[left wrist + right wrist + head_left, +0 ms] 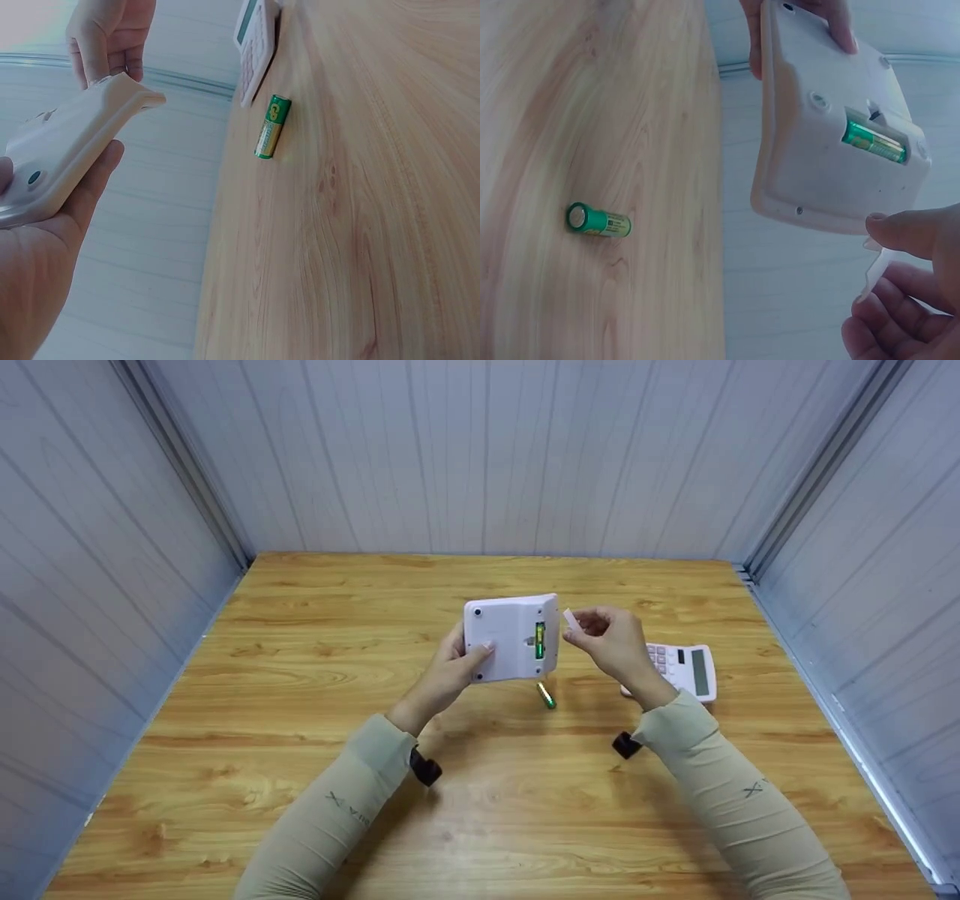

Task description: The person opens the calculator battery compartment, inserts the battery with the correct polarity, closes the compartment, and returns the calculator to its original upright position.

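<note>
Your left hand point(454, 656) grips white device point(502, 634), held above table point(337, 697), back facing you. Green-and-gold battery point(874, 141) sits recessed in device's back. Your right hand point(613, 643) pinches small white cover point(572, 620) just beside device. Loose battery point(272, 126) lies on table; calculator point(688, 666) lies on table, partly hidden behind your right wrist.

Left hand point(450, 660) grips pale calculator point(504, 634), back showing, battery point(540, 641) in open compartment point(531, 642). Right hand point(613, 643) pinches small cover point(572, 620) just beside. On the table point(322, 630): loose battery point(546, 695); second calculator point(682, 669), nearer the right edge.
</note>
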Demonstrator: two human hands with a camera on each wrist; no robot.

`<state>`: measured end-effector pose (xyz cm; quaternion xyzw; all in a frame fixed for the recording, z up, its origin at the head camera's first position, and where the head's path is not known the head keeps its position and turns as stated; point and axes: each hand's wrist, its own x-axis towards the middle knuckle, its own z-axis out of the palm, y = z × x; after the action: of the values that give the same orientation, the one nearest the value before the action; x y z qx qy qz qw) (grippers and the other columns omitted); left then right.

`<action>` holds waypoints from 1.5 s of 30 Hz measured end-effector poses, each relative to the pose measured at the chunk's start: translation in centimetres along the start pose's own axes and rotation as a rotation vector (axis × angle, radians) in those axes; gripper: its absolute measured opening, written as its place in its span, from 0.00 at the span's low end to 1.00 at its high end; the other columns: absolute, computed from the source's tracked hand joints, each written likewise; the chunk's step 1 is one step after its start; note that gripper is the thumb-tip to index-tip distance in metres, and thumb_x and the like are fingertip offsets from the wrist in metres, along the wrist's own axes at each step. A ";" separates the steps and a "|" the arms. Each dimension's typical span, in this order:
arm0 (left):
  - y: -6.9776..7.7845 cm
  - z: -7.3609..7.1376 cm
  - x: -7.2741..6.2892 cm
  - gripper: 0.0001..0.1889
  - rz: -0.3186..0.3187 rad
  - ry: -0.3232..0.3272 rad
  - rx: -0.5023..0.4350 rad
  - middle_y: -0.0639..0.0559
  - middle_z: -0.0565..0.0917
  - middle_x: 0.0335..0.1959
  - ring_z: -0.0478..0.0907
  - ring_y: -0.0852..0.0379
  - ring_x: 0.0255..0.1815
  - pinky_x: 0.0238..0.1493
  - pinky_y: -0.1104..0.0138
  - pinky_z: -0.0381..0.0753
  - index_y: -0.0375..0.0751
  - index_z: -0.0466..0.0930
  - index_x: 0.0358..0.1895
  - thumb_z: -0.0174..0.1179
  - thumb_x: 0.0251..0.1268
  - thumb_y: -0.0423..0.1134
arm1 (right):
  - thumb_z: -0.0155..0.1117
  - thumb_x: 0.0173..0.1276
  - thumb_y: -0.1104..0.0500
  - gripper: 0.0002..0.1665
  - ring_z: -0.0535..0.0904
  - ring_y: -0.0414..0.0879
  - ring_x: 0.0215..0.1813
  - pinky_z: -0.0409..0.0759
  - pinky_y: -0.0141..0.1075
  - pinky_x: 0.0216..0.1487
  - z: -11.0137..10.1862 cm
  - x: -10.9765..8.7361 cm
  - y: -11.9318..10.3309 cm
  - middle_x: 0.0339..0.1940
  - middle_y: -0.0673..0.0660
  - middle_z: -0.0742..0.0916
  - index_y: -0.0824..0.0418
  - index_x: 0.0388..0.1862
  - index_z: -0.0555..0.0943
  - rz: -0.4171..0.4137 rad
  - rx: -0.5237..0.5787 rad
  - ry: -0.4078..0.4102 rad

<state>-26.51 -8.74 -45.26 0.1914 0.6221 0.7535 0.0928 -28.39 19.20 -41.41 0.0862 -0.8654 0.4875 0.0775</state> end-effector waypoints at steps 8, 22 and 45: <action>-0.2 -0.1 0.1 0.30 0.015 0.009 0.004 0.31 0.76 0.74 0.80 0.36 0.71 0.65 0.39 0.86 0.43 0.56 0.86 0.50 0.87 0.31 | 0.77 0.71 0.62 0.18 0.81 0.46 0.43 0.81 0.28 0.44 0.3 -0.6 -0.7 0.44 0.60 0.89 0.68 0.57 0.89 0.016 0.055 -0.001; -0.3 -0.1 0.1 0.30 0.008 0.024 0.010 0.31 0.77 0.74 0.81 0.36 0.71 0.65 0.40 0.86 0.43 0.57 0.85 0.50 0.86 0.32 | 0.76 0.71 0.64 0.17 0.82 0.47 0.46 0.83 0.29 0.46 1.7 -1.5 -1.4 0.45 0.58 0.88 0.69 0.55 0.88 0.056 0.221 -0.053; -0.4 0.6 0.4 0.28 0.027 0.050 -0.011 0.29 0.78 0.69 0.82 0.40 0.66 0.65 0.43 0.87 0.35 0.59 0.82 0.50 0.85 0.30 | 0.77 0.71 0.65 0.17 0.84 0.44 0.46 0.84 0.27 0.45 3.2 -2.4 -2.7 0.48 0.61 0.91 0.70 0.55 0.88 0.071 0.301 0.009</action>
<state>-26.72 -7.98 -45.48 0.1801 0.6173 0.7627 0.0682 -25.56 15.29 -41.32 0.0642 -0.7846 0.6146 0.0503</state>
